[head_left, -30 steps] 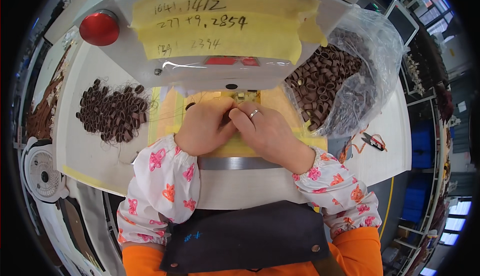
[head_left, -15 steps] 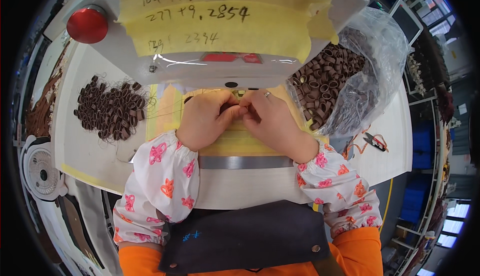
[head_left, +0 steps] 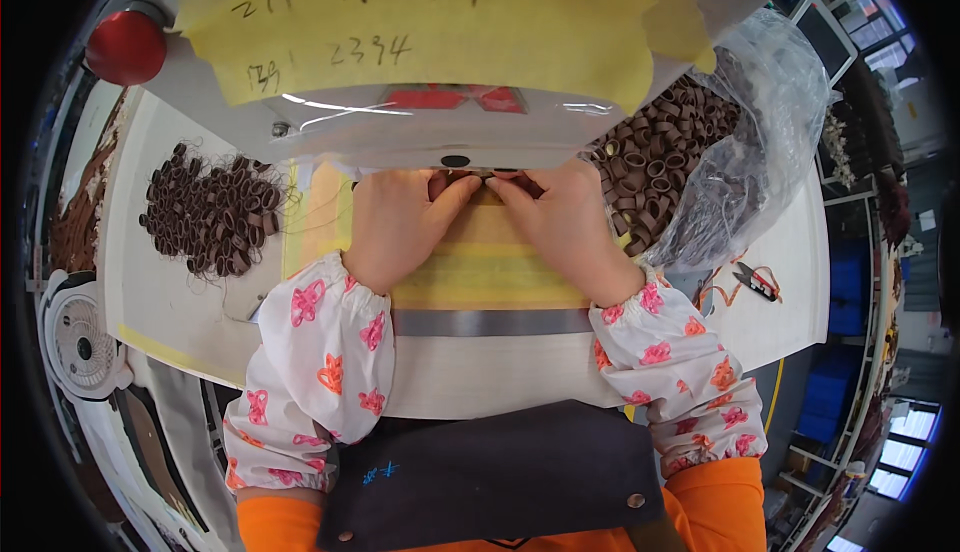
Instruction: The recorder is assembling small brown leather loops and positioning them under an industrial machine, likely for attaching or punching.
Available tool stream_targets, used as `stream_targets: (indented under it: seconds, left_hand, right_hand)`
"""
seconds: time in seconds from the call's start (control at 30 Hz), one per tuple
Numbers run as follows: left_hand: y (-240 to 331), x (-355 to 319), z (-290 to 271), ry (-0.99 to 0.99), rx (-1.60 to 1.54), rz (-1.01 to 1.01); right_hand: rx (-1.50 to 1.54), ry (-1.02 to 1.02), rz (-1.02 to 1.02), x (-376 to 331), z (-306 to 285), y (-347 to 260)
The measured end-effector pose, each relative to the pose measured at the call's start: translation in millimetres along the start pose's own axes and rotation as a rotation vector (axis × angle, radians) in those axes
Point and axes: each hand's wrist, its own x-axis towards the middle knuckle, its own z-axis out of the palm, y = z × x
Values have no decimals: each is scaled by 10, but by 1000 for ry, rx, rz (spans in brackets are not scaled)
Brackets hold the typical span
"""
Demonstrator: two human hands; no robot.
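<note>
My left hand (head_left: 397, 220) and my right hand (head_left: 562, 220) meet under the front edge of a large white machine head (head_left: 350, 137). Their thumbs and fingers are pinched close together, with a small dark thing (head_left: 487, 180) between the thumb tips; its kind is hidden by the fingers and the machine. Below the hands lies a work plate covered in yellow tape (head_left: 480, 262), with a grey metal strip (head_left: 490, 323) along its front. A pile of small brown loops (head_left: 212, 214) with loose threads lies left of my left hand. More brown loops (head_left: 655, 167) lie right of my right hand.
A clear plastic bag (head_left: 735, 172) partly covers the right-hand loops. Thread snips (head_left: 757, 282) and an orange cord (head_left: 722, 297) lie on the white table (head_left: 770, 317). A red button (head_left: 126, 44) juts from the machine's left. A white fan (head_left: 85, 347) stands beyond the table's left edge.
My hands have moved slightly apart and in under the machine head, thumb tips now lower against the small dark thing. The view has shifted closer to the machine.
</note>
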Motion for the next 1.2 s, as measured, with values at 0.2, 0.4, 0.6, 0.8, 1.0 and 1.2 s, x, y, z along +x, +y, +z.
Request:
stream_targets:
  seconds: [0.2,0.4,0.6,0.8,1.0,1.2]
  left_hand:
    - [-12,19,15,46,-55,13]
    - [-41,35,48,83,-65,56]
    - [-67,58,23,33,-52,6]
    - [-151,67,39,50,-51,39]
    - [-128,64,79,85,-138,70]
    - [-104,62,40,69,-80,51]
  right_hand:
    - [-24,-2,20,28,-21,-25]
    - [-41,16,-31,59,-12,8]
    - [-34,13,12,77,-6,-9]
    - [-35,-62,101,108,-63,-43]
    - [-33,-26,44,98,-47,12]
    - [-51,-44,43,119,-70,-26]
